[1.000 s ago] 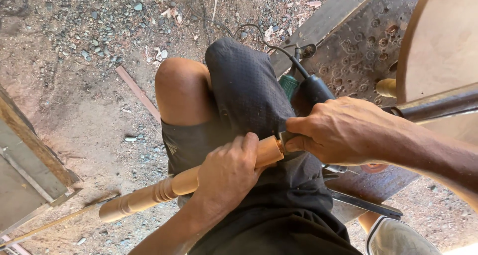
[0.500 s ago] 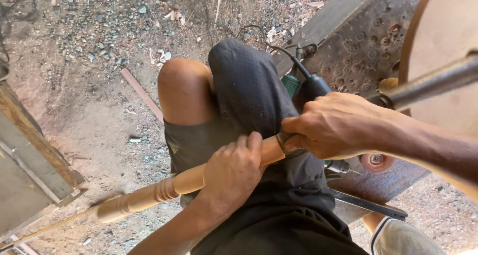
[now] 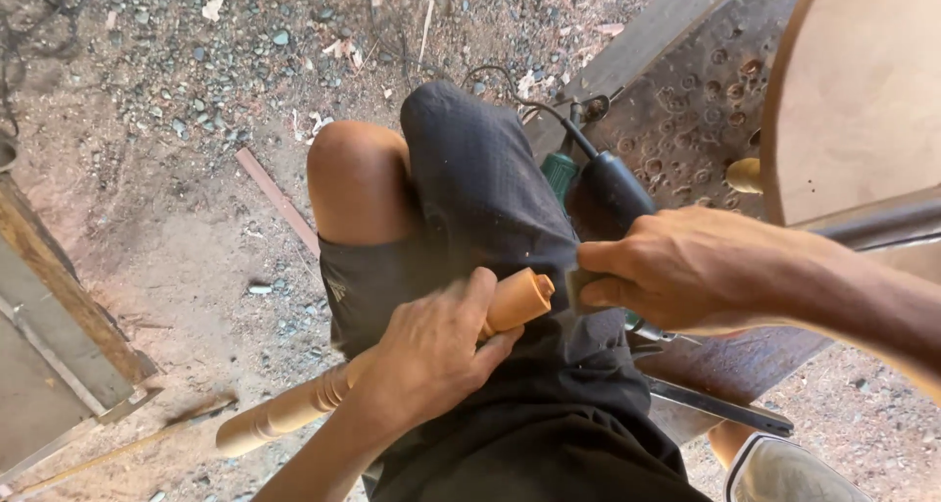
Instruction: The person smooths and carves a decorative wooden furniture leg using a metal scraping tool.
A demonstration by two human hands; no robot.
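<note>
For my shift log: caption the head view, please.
Left hand grips a turned wooden spindle across the lap; right hand pinches a small dark piece near its end.

Rough outdoor woodworking yard, worked at ground level.

The ground is bare dirt strewn with gravel, wood chips and splinters, with a thin wood strip lying on it at the left. A weathered timber frame stands at the near left edge. At the far right a pitted, rusty metal plate lies beside a round plywood disc and a steel bar. A corded power tool with a black body rests on the plate, its cable trailing off. A turned wooden spindle lies across the person's lap, so lathe-shaped parts are handled here.
</note>
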